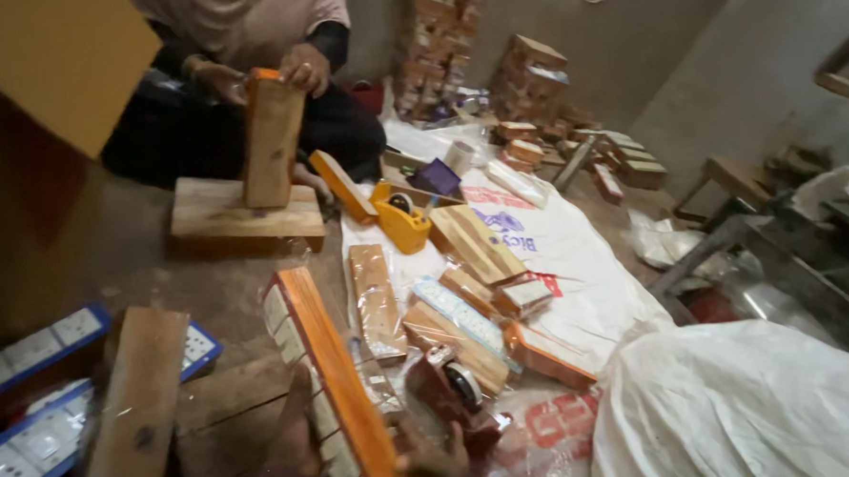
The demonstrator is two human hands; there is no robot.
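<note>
Orange-edged wooden board (331,386) in clear wrap stands tilted at lower centre; left hand (295,435) closed on its left side, right hand (434,457) closed on its right edge; red tape dispenser (455,385) just beside; co-worker's hands (255,76) steady an upright wooden block (269,140) on a plank (242,213).
</note>
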